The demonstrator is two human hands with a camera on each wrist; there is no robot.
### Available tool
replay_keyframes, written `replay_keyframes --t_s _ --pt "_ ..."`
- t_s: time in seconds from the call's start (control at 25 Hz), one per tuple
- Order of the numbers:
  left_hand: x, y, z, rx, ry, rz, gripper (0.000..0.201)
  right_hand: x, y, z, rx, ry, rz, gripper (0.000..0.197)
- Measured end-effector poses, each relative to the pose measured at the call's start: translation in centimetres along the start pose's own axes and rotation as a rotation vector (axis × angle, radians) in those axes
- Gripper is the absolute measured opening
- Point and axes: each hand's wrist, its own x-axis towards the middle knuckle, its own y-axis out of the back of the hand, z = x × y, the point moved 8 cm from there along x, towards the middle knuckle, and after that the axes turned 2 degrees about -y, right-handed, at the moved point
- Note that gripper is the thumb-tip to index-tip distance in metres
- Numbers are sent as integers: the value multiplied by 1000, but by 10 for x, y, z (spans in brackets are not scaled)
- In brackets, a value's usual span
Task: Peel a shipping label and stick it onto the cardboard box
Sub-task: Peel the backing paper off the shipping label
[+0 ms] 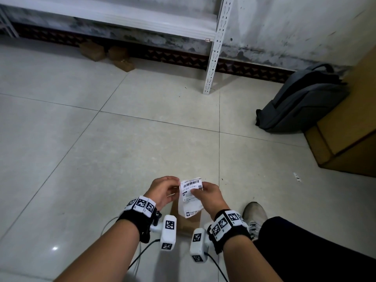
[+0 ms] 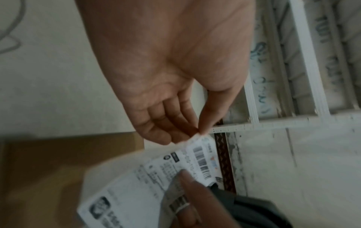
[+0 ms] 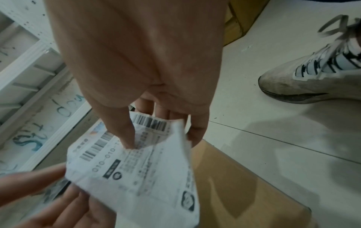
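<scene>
A white shipping label (image 1: 190,197) with barcodes hangs between both hands, above a small brown cardboard box (image 1: 188,221) on the floor. My right hand (image 1: 209,193) pinches the label's right side, thumb on the printed face (image 3: 128,135). My left hand (image 1: 164,190) pinches the label's top left corner between thumb and fingertips (image 2: 197,131). The label (image 2: 152,182) looks creased, and its lower end (image 3: 156,185) droops over the box (image 3: 244,192). The box (image 2: 48,162) is mostly hidden behind the hands in the head view.
A grey backpack (image 1: 303,102) leans against a large cardboard box (image 1: 350,127) at the right. A white metal shelf leg (image 1: 213,58) stands ahead, with small brown boxes (image 1: 105,53) by the wall. My shoe (image 1: 254,216) is beside the small box.
</scene>
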Motion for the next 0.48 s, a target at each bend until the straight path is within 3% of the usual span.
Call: replay_keyframes --t_s 0.12,0.2,0.24,0.32,0.4,0.48 --pt "3 -6 -2 173 -64 -89 16 0 2 6 -41 -14 82 31" --pt "7 -3 2 267 -181 -44 18 -1 14 6 -195 -15 256 46" --pt "8 -2 4 317 -237 -7 17 -1 16 3 -246 0 301 41" --pt "9 0 7 385 -309 37 14 1 4 2 -108 -4 174 21" --pt "9 -2 5 398 -323 33 13 -2 -15 1 125 -80 18 21" --pt "7 -3 2 370 -324 13 13 -1 -24 2 243 -92 -22 20"
